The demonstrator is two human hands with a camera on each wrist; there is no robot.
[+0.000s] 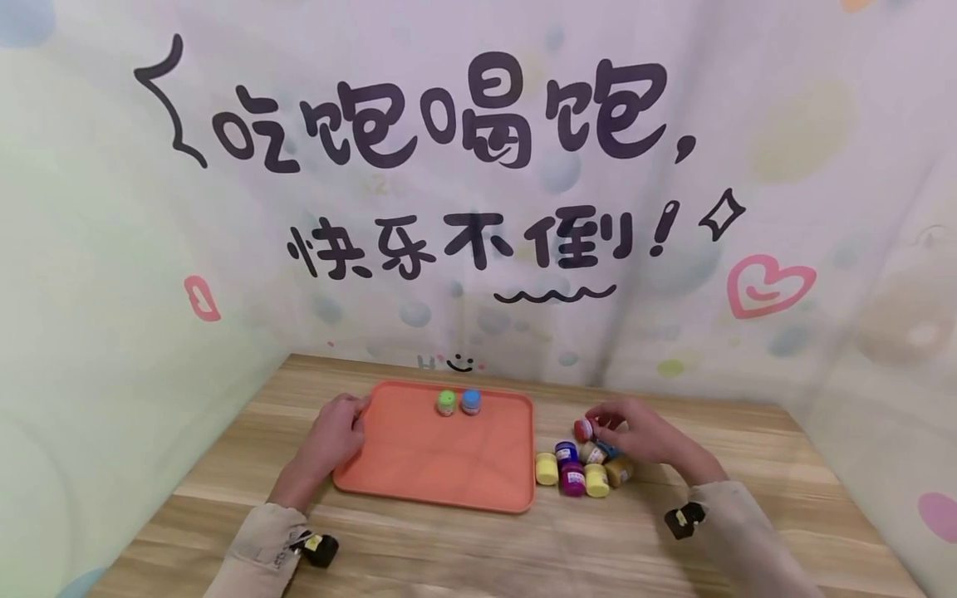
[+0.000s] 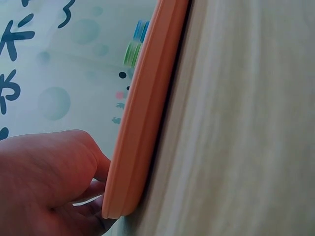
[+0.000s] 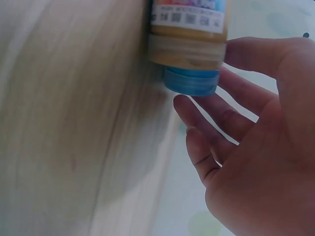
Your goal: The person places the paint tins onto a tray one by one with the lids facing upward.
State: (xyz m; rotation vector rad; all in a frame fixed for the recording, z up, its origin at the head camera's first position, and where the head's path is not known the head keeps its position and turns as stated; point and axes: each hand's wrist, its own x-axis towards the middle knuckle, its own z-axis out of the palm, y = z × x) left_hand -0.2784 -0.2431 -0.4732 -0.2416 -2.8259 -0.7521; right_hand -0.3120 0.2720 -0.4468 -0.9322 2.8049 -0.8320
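My left hand (image 1: 340, 430) grips the left edge of an orange tray (image 1: 441, 465); in the left wrist view its fingers bend around the tray's corner. On the tray, towards its far edge, a green paint jar (image 1: 446, 403) and a blue paint jar (image 1: 471, 402) stand side by side. Right of the tray, my right hand (image 1: 635, 428) pinches a red paint jar (image 1: 585, 429) above a group of jars. The right wrist view shows an ochre jar (image 3: 187, 49) and a blue lid (image 3: 192, 81) close by the fingers; the red jar is hidden there.
By the tray's right edge lie a yellow jar (image 1: 547, 469), a dark blue jar (image 1: 566, 453), a magenta jar (image 1: 573, 480), another yellow jar (image 1: 596, 480) and a beige one (image 1: 594, 453). Behind the wooden table (image 1: 449, 548) hangs a printed curtain (image 1: 478, 324).
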